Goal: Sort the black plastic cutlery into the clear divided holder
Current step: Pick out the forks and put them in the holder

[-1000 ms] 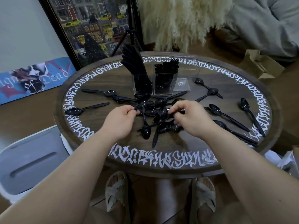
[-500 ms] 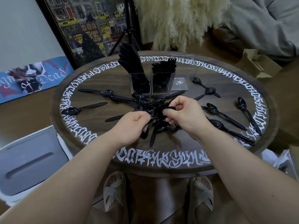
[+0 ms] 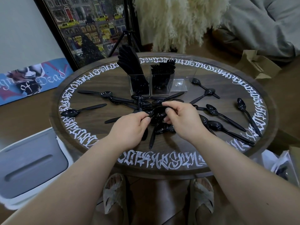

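Note:
A clear divided holder (image 3: 162,85) stands at the back of the round table (image 3: 103,143). Its left compartment holds black knives (image 3: 129,65), its middle one black forks (image 3: 164,69), and its right one looks bare. Several black spoons lie in a heap (image 3: 157,125) at the table's middle. My left hand (image 3: 129,129) pinches a black spoon (image 3: 148,112) by its bowl, the handle sticking out left. My right hand (image 3: 183,119) pinches another spoon bowl (image 3: 159,110) right beside it, above the heap.
Loose spoons lie to the right (image 3: 225,116) and left (image 3: 81,111) on the table. A white bin (image 3: 29,168) stands at the lower left, a framed picture (image 3: 90,28) and tripod behind, cardboard boxes (image 3: 258,65) to the right. My slippered feet show under the table.
Both hands have come together over the heap and lifted a little. My left hand has picked up a spoon and drawn it toward the right hand's spoon.

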`<control>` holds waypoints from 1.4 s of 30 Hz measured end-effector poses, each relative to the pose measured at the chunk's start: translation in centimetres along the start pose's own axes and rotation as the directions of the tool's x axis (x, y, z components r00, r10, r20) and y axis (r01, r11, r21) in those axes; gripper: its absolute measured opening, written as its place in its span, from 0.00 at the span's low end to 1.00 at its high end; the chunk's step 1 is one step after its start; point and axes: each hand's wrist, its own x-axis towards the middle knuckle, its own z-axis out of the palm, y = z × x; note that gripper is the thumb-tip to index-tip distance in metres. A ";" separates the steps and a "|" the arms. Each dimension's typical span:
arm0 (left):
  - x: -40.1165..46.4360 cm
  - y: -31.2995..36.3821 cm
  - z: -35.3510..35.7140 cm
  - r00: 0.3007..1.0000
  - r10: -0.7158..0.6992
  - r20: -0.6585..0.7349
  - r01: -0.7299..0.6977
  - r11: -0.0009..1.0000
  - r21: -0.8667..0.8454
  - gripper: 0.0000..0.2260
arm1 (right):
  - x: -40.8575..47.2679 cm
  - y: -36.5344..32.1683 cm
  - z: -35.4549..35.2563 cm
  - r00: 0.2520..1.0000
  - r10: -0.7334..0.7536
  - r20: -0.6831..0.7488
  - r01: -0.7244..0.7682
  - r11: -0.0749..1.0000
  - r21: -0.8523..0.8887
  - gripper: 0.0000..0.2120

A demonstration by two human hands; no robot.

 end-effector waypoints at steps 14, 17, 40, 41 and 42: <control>0.7 2.3 0.5 0.937 0.219 -0.271 -0.207 0.976 0.072 0.21 | -0.7 -2.2 -6.1 0.909 -0.027 -0.417 0.151 0.951 0.268 0.12; 2.4 3.2 0.1 0.891 0.340 -0.303 -0.273 0.931 0.242 0.22 | 0.8 -1.9 -9.3 0.782 -0.178 -0.597 0.257 0.965 0.050 0.11; 13.6 5.5 -0.7 0.890 0.388 -0.239 -0.194 0.797 0.572 0.27 | 12.7 1.9 -10.1 0.996 -0.084 -0.013 0.070 0.892 -0.447 0.14; 13.5 5.5 -0.7 0.887 0.394 -0.242 -0.199 0.797 0.570 0.27 | 12.5 2.0 -10.1 0.996 -0.089 -0.013 0.074 0.891 -0.449 0.14; 13.5 5.4 -0.7 0.886 0.396 -0.242 -0.202 0.798 0.568 0.27 | 12.2 2.2 -10.1 0.996 -0.094 -0.010 0.080 0.888 -0.453 0.14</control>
